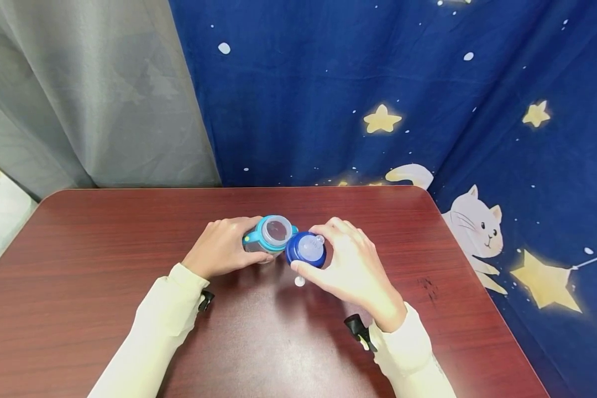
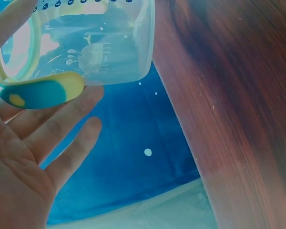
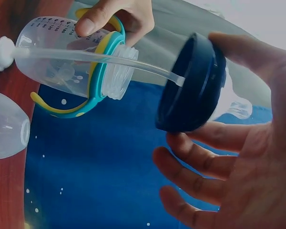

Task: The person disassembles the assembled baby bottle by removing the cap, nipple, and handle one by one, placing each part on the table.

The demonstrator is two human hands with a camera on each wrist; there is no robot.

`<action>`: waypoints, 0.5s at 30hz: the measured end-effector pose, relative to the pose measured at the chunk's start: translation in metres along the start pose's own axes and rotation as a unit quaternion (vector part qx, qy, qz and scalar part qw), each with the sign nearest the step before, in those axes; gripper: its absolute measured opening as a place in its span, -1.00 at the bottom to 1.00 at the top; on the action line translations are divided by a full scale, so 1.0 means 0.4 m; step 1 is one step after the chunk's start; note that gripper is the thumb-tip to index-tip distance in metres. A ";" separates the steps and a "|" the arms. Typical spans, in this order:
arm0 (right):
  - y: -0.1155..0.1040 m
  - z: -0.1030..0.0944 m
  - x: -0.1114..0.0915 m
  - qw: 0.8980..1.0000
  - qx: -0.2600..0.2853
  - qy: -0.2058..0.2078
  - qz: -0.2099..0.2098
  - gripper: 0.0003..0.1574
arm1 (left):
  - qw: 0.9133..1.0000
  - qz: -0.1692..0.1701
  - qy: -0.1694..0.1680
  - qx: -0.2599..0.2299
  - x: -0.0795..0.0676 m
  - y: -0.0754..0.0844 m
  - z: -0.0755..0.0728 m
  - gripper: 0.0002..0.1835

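Note:
My left hand [image 1: 224, 246] grips a clear baby bottle [image 1: 277, 231] around its side, thumb in front. The bottle has a teal-and-yellow handle ring [image 3: 96, 71], printed volume marks and an uncovered threaded neck [image 3: 119, 71]. In my right hand [image 1: 350, 265], thumb and fingers pinch a dark blue bottle collar [image 3: 195, 86] with a clear nipple [image 3: 238, 106]. From the collar's underside runs a clear straw [image 3: 109, 58], ending in a white weight [image 3: 2, 53]. The collar is just right of the bottle's neck, overlapping its edge in the head view.
A translucent domed cap [image 3: 7, 125] stands on the table at the left edge of the right wrist view. The reddish-brown wooden table [image 1: 104, 265] reaches back to a grey curtain [image 1: 129, 99] and a blue starry curtain [image 1: 303, 99].

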State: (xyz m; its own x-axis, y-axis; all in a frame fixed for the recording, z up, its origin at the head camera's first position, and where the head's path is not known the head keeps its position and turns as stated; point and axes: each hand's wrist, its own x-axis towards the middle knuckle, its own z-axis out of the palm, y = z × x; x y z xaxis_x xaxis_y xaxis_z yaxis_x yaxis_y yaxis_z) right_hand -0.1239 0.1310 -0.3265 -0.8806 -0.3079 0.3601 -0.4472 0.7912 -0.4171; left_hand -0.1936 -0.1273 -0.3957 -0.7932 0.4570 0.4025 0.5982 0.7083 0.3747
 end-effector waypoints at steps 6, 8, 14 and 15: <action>0.004 0.013 0.006 0.999 -0.025 -0.040 -0.010 -0.35 | 1.000 -0.007 -0.001 -0.001 0.001 -0.006 0.000 -0.30; 0.007 0.017 0.008 0.998 -0.036 -0.055 -0.008 -0.36 | 1.000 -0.009 -0.001 0.001 0.001 -0.006 0.000 -0.31; 0.020 0.027 0.007 0.994 -0.072 -0.087 0.007 -0.33 | 1.000 -0.010 -0.002 0.004 -0.001 -0.004 0.000 -0.33; 0.021 0.028 0.007 0.993 -0.076 -0.088 0.007 -0.32 | 1.000 -0.010 -0.002 0.003 -0.001 -0.003 0.000 -0.33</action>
State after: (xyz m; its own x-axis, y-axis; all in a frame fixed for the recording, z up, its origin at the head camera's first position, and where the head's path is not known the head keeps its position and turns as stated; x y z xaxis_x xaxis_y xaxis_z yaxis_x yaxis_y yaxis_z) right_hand -0.1320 0.1311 -0.3383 -0.9065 -0.3729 0.1979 -0.4173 0.8626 -0.2860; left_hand -0.1941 -0.1285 -0.3963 -0.8054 0.4455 0.3910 0.5816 0.7210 0.3767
